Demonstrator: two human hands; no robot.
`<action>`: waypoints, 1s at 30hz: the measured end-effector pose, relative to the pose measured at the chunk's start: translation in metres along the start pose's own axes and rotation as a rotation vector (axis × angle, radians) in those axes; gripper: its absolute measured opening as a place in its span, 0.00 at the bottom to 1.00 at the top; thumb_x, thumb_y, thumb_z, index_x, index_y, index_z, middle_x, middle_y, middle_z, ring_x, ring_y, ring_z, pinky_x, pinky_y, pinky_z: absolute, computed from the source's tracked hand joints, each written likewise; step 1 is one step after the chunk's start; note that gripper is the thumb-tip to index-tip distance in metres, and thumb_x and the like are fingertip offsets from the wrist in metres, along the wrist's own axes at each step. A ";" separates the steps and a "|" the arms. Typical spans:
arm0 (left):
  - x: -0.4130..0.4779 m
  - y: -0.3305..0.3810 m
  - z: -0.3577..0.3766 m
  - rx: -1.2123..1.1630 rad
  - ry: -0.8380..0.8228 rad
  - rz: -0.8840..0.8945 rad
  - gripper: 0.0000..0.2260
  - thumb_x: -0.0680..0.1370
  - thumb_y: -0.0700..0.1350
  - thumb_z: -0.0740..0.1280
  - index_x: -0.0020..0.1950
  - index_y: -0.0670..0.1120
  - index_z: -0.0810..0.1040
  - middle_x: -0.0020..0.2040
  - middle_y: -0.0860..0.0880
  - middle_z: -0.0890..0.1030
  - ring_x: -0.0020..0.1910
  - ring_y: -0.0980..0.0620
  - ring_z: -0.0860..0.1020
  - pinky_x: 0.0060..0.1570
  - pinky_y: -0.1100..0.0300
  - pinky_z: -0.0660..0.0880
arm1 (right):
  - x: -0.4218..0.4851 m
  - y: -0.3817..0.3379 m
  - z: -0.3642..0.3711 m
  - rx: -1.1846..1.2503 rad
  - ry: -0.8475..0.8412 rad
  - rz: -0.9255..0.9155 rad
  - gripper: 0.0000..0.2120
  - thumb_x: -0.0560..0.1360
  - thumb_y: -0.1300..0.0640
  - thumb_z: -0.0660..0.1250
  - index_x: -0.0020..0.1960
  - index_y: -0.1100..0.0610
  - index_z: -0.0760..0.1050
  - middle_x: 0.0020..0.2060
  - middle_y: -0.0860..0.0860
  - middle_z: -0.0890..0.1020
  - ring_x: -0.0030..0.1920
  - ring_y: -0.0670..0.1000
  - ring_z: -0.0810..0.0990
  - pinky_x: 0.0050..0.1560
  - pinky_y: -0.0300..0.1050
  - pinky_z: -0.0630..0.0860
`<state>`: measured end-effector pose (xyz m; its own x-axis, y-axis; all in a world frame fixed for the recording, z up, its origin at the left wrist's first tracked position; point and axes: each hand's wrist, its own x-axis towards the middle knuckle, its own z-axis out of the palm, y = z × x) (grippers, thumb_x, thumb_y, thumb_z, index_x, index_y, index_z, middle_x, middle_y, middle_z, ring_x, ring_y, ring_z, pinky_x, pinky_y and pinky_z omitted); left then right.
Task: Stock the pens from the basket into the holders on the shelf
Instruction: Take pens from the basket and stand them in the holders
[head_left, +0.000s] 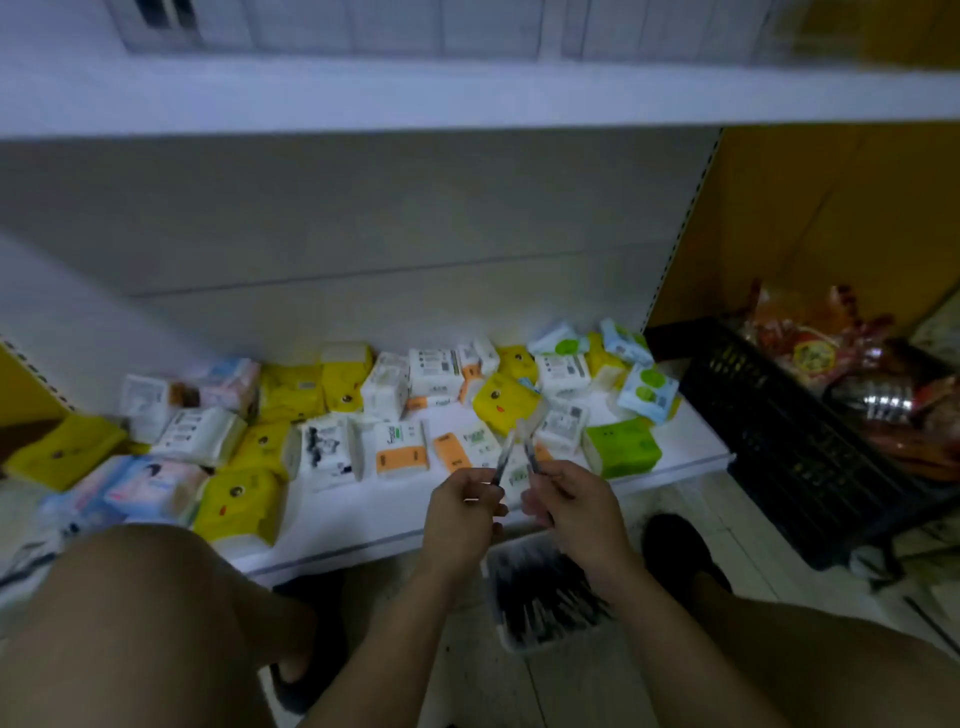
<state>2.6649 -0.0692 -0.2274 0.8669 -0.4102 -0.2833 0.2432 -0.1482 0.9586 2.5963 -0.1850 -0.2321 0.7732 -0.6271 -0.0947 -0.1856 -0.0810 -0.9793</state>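
I crouch before a low shelf. My left hand (460, 512) pinches a clear pen (505, 457) that points up and away. Close beside it, my right hand (574, 506) grips another clear pen (529, 449), and the two pens' tips nearly cross above the shelf edge. Below my hands, on the floor, stands a small white basket (506, 631) holding several dark pens (550, 592). At the top of the view, clear holders (395, 26) line the blurred upper shelf (467, 98).
Several tissue packs (395, 410) in yellow, white, orange and green cover the white bottom shelf (395, 519). A black crate (779, 441) with red snack bags stands at the right. My knees fill the lower corners, my dark shoe (675, 545) beside the basket.
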 end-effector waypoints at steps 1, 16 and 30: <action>0.000 0.011 -0.001 0.031 0.013 0.046 0.05 0.80 0.36 0.62 0.53 0.40 0.77 0.42 0.44 0.80 0.33 0.53 0.78 0.31 0.61 0.75 | 0.000 -0.013 0.001 0.053 0.004 -0.011 0.06 0.78 0.64 0.66 0.45 0.55 0.78 0.32 0.53 0.82 0.30 0.46 0.79 0.32 0.39 0.73; -0.041 0.192 -0.060 -0.216 0.062 0.529 0.07 0.77 0.37 0.68 0.49 0.48 0.81 0.36 0.48 0.83 0.35 0.54 0.82 0.34 0.64 0.78 | -0.011 -0.211 0.019 0.003 -0.001 -0.425 0.06 0.75 0.59 0.71 0.42 0.49 0.78 0.37 0.47 0.82 0.38 0.40 0.80 0.38 0.31 0.75; -0.066 0.351 -0.125 0.430 0.070 0.973 0.34 0.77 0.39 0.69 0.70 0.71 0.61 0.49 0.54 0.74 0.39 0.59 0.81 0.39 0.68 0.78 | -0.003 -0.359 0.036 -0.097 -0.098 -0.703 0.10 0.73 0.56 0.73 0.49 0.45 0.76 0.39 0.46 0.80 0.40 0.47 0.81 0.40 0.42 0.79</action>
<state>2.7472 0.0181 0.1318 0.6318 -0.4728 0.6142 -0.7297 -0.0955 0.6771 2.6821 -0.1258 0.1129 0.7796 -0.3294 0.5326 0.3268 -0.5115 -0.7947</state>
